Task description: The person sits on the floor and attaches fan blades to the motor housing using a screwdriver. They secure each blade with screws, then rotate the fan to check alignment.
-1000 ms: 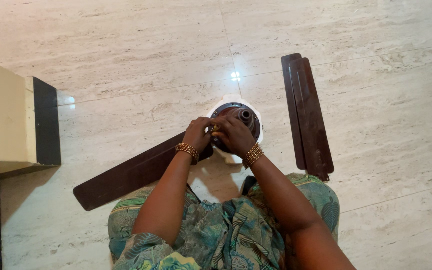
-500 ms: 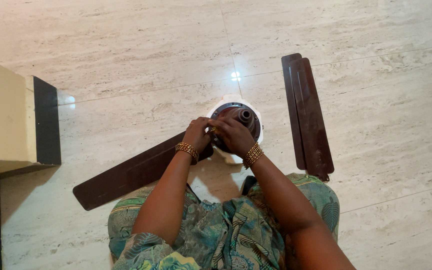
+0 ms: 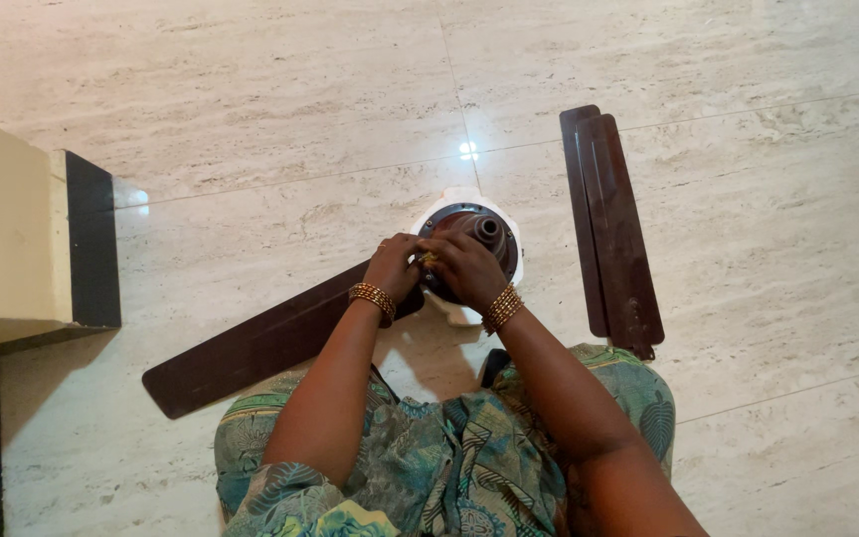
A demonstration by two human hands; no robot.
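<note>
Polished marble-look floor tiles point(image 3: 251, 119) fill pretty much the whole view, with a bright light glare just above the work spot. Sitting on that floor is a ceiling fan motor point(image 3: 484, 239), dark brown, round, resting on a white base, right in front of the person's knees. One long brown fan blade point(image 3: 251, 353) runs from the motor out to the lower left and lies flat on the tiles.

Left hand point(image 3: 393, 267) sits at the spot where that blade meets the motor, fingers curled down onto the joint. Right hand point(image 3: 464, 268) is pressed in just beside it, fingertips pinched together on something small and yellowish at the motor's edge; it's too tiny to say what it is. Both hands touch each other at the fingertips. Gold bangles on both wrists.

Off to the right, well apart from the hands, two more spare blades point(image 3: 610, 229) lie stacked on each other. At the left edge there's a cream-coloured block point(image 3: 12, 239) with a black side.
</note>
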